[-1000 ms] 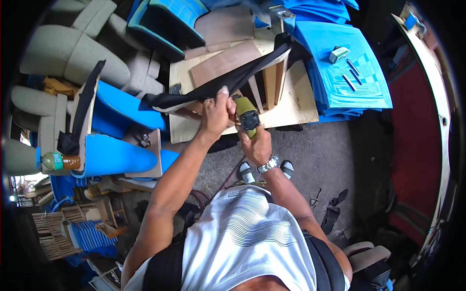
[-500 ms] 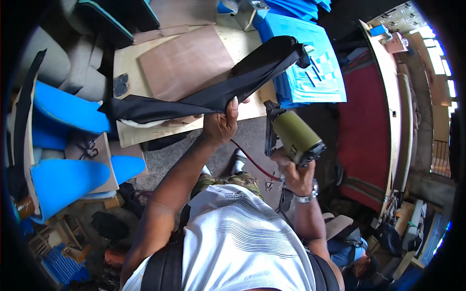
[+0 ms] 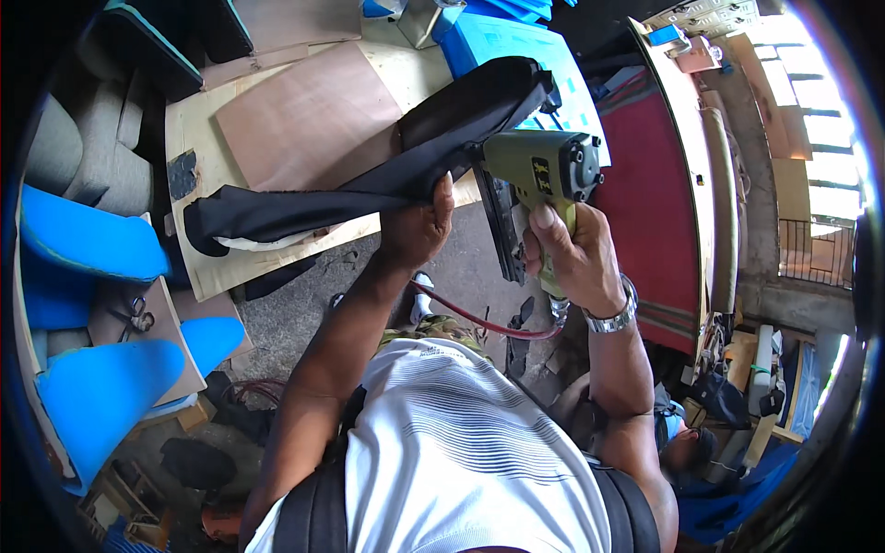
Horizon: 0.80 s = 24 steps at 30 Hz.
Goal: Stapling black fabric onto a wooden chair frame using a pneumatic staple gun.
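Note:
My left hand [image 3: 415,230] grips the near edge of a long, curved piece covered in black fabric [image 3: 313,205], thumb on top and the other fingers hidden beneath. Pale padding shows along its lower left edge. In my right hand [image 3: 585,263] is an olive-green pneumatic staple gun [image 3: 516,161], its handle wrapped by the fingers. The gun's nose meets the black fabric just right of my left thumb; whether it presses on it I cannot tell. From the handle's bottom a red air hose [image 3: 489,323] runs left toward my legs.
A plywood worktable [image 3: 207,240] bears a brown board [image 3: 304,120] and blue foam sheets [image 3: 516,55]. Blue foam-covered panels [image 3: 101,387] and scissors [image 3: 140,318] are at left. A dark red panel [image 3: 645,203] stands at right. Another person [image 3: 682,442] is at lower right.
The staple gun has come up and leftward and turned, bringing its nose to the black fabric. My left hand keeps its grip. The whole view has shifted a little.

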Motion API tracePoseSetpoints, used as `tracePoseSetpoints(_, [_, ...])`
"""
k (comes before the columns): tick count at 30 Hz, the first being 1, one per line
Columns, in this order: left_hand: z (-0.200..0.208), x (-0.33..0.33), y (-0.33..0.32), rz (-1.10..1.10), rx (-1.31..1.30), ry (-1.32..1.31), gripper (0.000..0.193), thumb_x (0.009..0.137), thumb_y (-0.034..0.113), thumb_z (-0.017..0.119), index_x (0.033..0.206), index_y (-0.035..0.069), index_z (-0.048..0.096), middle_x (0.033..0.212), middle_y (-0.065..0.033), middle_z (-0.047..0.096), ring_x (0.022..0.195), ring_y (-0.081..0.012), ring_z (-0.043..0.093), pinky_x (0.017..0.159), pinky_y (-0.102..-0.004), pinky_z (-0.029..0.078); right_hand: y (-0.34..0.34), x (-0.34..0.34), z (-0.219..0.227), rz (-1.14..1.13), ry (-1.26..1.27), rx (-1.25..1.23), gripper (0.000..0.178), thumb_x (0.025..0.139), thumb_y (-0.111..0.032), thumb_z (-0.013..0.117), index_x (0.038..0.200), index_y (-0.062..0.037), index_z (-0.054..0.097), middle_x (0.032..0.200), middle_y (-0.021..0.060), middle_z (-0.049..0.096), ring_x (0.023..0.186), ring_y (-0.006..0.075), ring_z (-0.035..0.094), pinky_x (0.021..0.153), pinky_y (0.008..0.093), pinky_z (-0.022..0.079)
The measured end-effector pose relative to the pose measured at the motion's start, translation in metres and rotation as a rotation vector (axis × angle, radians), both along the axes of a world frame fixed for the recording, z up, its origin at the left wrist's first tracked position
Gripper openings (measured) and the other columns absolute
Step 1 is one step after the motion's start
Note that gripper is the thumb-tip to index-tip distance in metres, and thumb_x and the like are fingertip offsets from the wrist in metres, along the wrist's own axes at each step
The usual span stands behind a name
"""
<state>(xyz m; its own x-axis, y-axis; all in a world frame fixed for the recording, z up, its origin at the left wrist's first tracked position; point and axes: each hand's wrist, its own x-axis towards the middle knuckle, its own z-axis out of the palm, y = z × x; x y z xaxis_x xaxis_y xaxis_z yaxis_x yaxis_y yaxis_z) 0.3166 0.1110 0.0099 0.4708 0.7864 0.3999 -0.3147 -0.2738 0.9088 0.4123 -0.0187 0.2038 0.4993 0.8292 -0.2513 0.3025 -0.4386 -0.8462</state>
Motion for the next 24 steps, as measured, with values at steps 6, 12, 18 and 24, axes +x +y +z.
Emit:
tracePoseSetpoints(6, [0.019, -0.011, 0.005, 0.077, 0.265, 0.204, 0.029, 0.1, 0.015, 0.052, 0.118, -0.007, 0.056, 0.111, -0.0222, 0.064, 0.103, -0.0324, 0.064, 0.098, -0.0411, 0.045, 0.003, -0.017, 0.005, -0.043, -0.029, 0.002, 0.047, 0.093, -0.046, 0.065, 0.09, 0.0001, 0.061, 0.063, -0.0006, 0.058, 0.055, 0.0066, 0.058, 0.051, 0.0228, 0.048])
tracePoseSetpoints(12, [0.023, -0.011, 0.007, 0.246, 0.491, 0.271, 0.024, 0.096, 0.015, 0.054, 0.111, -0.003, 0.061, 0.102, -0.0233, 0.065, 0.095, -0.0419, 0.063, 0.093, -0.0478, 0.047, 0.006, -0.036, 0.011, 0.038, -0.078, 0.013, 0.047, 0.097, -0.047, 0.058, 0.082, -0.0025, 0.06, 0.061, 0.0006, 0.06, 0.052, 0.0071, 0.059, 0.048, 0.023, 0.048])
tracePoseSetpoints(18, [0.02, -0.008, 0.006, 0.307, 0.513, 0.232, 0.02, 0.095, 0.018, 0.058, 0.101, 0.0, 0.065, 0.096, -0.0214, 0.066, 0.091, -0.0439, 0.062, 0.092, -0.0503, 0.046, 0.0, -0.043, 0.016, -0.014, -0.047, -0.025, 0.036, 0.097, -0.036, 0.06, 0.092, -0.0002, 0.06, 0.063, 0.0001, 0.059, 0.053, 0.0071, 0.057, 0.05, 0.0236, 0.046])
tracePoseSetpoints(24, [0.018, -0.013, -0.001, 0.195, 0.29, 0.28, 0.024, 0.097, 0.023, 0.056, 0.095, 0.001, 0.065, 0.09, -0.0218, 0.067, 0.084, -0.042, 0.064, 0.079, -0.0481, 0.051, -0.067, -0.028, 0.0, -0.083, 0.068, 0.121, 0.033, 0.098, -0.031, 0.059, 0.088, -0.0001, 0.059, 0.066, 0.0025, 0.061, 0.055, 0.009, 0.058, 0.051, 0.0242, 0.047])
